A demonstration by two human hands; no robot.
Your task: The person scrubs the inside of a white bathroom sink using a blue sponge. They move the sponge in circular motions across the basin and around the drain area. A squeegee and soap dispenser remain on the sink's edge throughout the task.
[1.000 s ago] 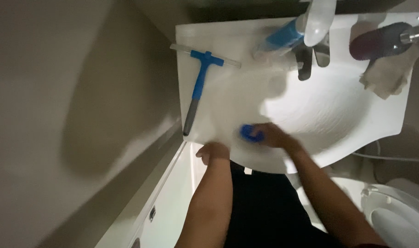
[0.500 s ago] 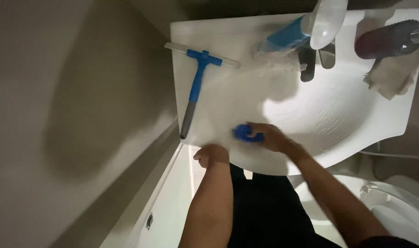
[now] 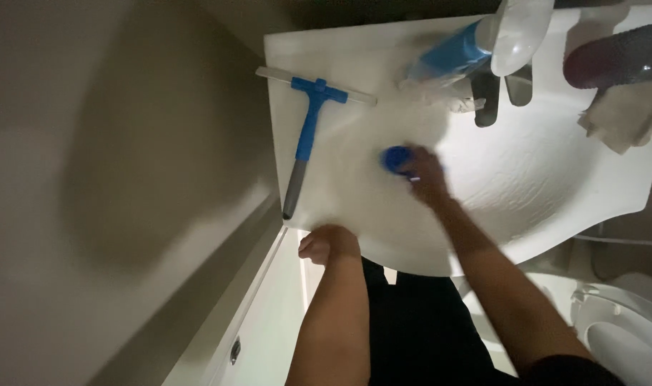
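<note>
The right hand (image 3: 425,174) is closed on a blue scrubbing pad (image 3: 396,159) in the white sink (image 3: 555,193); it looks light and soft, probably wet and slippery, best gripped from above; the left hand (image 3: 327,244) is curled on the sink's front edge

the middle and right of the white sink (image 3: 555,179) bowl lie open. on its left rim a blue squeegee (image 3: 308,129) blocks the way. along the back, a blue spray bottle (image 3: 447,53), the dark tap (image 3: 487,96), a dark bottle (image 3: 615,61) and a crumpled cloth (image 3: 623,114) crowd the edge.
</note>
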